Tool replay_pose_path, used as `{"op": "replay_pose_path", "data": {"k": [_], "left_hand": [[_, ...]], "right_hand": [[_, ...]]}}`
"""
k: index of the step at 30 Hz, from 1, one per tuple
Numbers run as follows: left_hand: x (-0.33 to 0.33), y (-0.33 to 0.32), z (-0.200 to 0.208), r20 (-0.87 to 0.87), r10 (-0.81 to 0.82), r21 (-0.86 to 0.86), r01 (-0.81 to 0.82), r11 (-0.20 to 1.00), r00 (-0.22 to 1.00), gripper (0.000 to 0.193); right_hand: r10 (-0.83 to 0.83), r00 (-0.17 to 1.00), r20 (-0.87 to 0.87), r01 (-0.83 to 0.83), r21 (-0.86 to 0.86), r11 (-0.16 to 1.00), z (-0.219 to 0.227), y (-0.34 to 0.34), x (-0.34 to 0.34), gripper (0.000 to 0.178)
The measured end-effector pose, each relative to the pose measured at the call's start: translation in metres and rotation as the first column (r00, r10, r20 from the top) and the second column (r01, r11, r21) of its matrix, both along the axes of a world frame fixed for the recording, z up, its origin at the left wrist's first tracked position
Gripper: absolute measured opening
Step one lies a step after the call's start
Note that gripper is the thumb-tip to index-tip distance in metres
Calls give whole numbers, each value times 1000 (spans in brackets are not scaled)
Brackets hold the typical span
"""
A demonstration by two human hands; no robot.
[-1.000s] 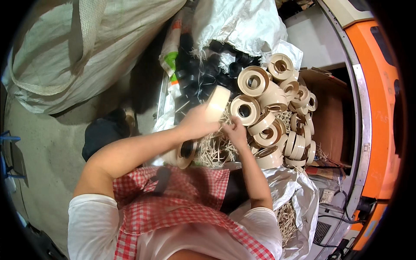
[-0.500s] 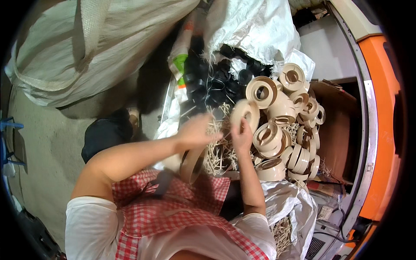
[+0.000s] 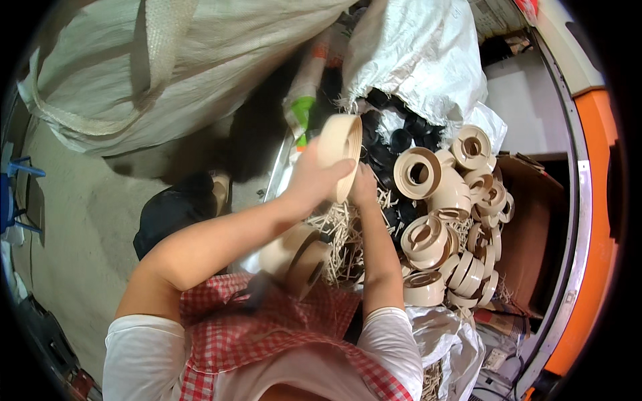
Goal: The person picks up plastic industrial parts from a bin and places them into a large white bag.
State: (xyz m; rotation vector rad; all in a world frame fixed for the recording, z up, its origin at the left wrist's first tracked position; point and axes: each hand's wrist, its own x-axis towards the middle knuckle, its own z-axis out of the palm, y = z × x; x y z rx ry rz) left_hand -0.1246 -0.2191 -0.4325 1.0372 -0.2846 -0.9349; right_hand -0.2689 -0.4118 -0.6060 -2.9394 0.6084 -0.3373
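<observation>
My left hand [image 3: 313, 175] grips a beige plastic ring-shaped pipe fitting [image 3: 340, 144], which is tilted on edge, its thumb across the rim. Just right of it, my right hand [image 3: 363, 187] is lowered toward the black plastic ring pieces [image 3: 384, 157]; its fingertips are partly hidden, and whether they hold anything does not show. Thin beige plastic sprue sticks [image 3: 342, 234] lie below both hands. Near my apron, a large beige pipe fitting [image 3: 287, 250] sits at the left edge of the pile.
More beige fittings [image 3: 447, 197] are heaped at right, beside an open cardboard box [image 3: 528, 234]. A white woven sack [image 3: 418, 53] stands behind the black pieces. One big woven bag [image 3: 221, 60] fills the upper left. An orange machine panel [image 3: 592, 200] bounds the right side.
The beige ring has passed from my right hand to my left and moved left and up. My right hand has left the ring. The whole view has shifted slightly.
</observation>
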Motion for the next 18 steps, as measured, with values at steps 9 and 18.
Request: {"op": "replay_pose_path", "data": {"k": [9, 18], "left_hand": [[-8, 0, 3, 146, -50, 81, 38, 996, 988, 49], [-37, 4, 14, 34, -371, 18, 370, 929, 928, 45]], "right_hand": [[-471, 779, 415, 410, 231, 882, 101, 19, -15, 24], [-622, 749, 229, 162, 847, 507, 167, 105, -12, 34]]}}
